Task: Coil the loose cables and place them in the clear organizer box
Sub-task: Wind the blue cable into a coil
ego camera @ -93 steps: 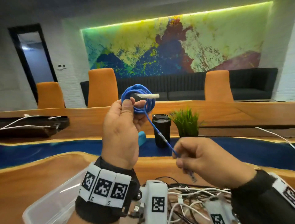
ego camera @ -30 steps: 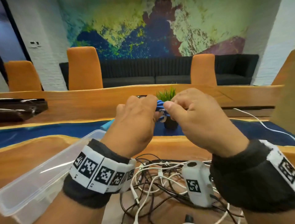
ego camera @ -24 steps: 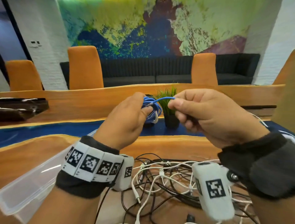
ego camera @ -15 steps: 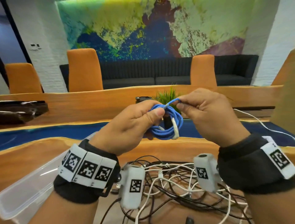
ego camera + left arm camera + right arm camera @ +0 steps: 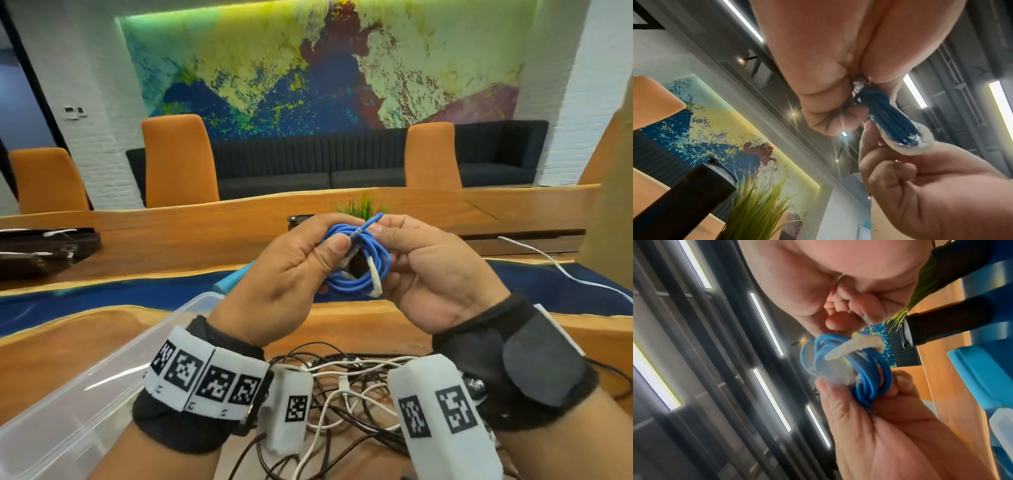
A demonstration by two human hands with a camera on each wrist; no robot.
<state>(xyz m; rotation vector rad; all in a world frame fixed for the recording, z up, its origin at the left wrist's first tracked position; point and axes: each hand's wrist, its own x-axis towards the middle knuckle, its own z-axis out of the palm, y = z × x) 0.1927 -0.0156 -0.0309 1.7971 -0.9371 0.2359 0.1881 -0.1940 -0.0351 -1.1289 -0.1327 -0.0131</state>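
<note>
A blue cable point(image 5: 368, 255) wound into a small coil, with a white strap point(image 5: 375, 281) on it, is held up in front of me over the wooden table. My left hand point(image 5: 329, 251) grips the coil's left side, thumb pressed by the clear connector. My right hand point(image 5: 382, 229) pinches the cable's end at the coil's top. The left wrist view shows the coil point(image 5: 892, 120) edge-on between both hands. In the right wrist view the coil point(image 5: 865, 369) sits in the left hand's fingers point(image 5: 898, 386). The clear organizer box point(image 5: 85, 394) lies at the lower left.
A tangle of white and black cables point(image 5: 342, 383) lies on the table under my wrists. A potted grass plant point(image 5: 359, 205) and a black tumbler point(image 5: 684, 194) stand behind the hands. A white cable point(image 5: 565, 270) trails at the right. Orange chairs line the far side.
The loose blue tail that the right hand held below the coil is wound in. The coil has turned to face me and the cable end now crosses its top.
</note>
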